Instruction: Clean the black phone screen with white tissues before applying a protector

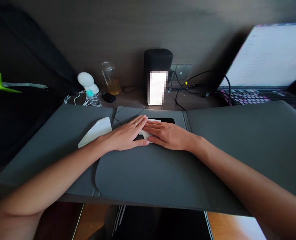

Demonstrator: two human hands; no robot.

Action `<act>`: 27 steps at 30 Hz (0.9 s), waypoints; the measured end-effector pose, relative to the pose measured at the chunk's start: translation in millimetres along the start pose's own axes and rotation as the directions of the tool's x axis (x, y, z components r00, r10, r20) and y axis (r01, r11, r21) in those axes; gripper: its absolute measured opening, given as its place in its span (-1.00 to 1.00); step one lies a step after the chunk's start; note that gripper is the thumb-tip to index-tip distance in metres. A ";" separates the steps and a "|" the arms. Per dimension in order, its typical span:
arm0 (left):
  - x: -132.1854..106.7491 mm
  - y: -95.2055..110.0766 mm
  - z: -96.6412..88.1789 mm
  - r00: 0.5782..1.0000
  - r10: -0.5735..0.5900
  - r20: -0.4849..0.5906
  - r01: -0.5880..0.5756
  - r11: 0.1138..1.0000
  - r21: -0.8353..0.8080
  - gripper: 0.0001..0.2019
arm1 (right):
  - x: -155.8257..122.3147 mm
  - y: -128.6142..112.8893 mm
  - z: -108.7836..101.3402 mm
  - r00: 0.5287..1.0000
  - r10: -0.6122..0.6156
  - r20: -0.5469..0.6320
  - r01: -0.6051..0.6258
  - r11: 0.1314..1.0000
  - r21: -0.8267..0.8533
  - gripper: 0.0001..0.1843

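Observation:
My left hand (125, 134) lies flat with its fingers stretched out, a ring on one of them. From the other side my right hand (171, 135) reaches in, also flat, and the fingertips of both hands meet. Beneath them is a flat black object (169, 120), mostly covered, perhaps a phone. A piece of white tissue or paper (146, 134) shows between the hands on top of it. Another white sheet (98, 131) rests by my left wrist. Everything lies on a dark grey folding mat (150, 173).
Behind the mat stand a dark speaker-like block (158, 60) with a blurred bright screen, a bottle of amber liquid (113, 83), a small white device (86, 80) with cables and a black fob (108, 97). At right is a laptop (270, 60) with a black cable (179, 96) nearby.

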State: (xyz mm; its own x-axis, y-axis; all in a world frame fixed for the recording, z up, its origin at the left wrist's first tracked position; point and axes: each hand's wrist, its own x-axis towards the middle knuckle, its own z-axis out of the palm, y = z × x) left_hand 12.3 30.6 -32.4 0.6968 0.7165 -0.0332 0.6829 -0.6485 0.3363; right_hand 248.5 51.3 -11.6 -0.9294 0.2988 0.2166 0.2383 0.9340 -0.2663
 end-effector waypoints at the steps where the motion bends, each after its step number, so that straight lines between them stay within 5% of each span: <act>1: 0.1 0.1 -0.1 1.000 -0.001 0.004 0.001 1.000 -0.001 -0.11 | 0.1 -0.5 -0.3 1.000 0.001 -0.002 -0.001 1.000 0.003 -0.43; 7: 0.4 2.1 -2.6 1.000 -0.018 0.011 0.018 1.000 -0.010 -0.12 | 1.1 1.9 -0.1 0.999 0.035 -0.039 -0.036 0.999 -0.007 -0.40; 17: 0.8 4.2 -4.5 0.999 -0.021 0.046 0.019 0.999 0.040 -0.11 | -21.1 18.7 -22.3 0.985 0.170 0.009 -0.170 0.985 0.017 -0.65; 27: -0.6 5.5 -8.7 1.000 -0.001 0.024 0.002 1.000 -0.015 -0.13 | -52.1 47.4 -35.0 0.958 0.284 0.027 -0.283 0.938 0.202 -0.67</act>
State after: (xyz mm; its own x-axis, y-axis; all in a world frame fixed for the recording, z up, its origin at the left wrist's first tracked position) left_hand 13.8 28.9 -22.3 0.7009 0.7110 -0.0561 0.6808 -0.6434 0.3500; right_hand 318.1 86.9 -2.6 -0.8310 0.5461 0.1062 0.4300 0.7516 -0.5003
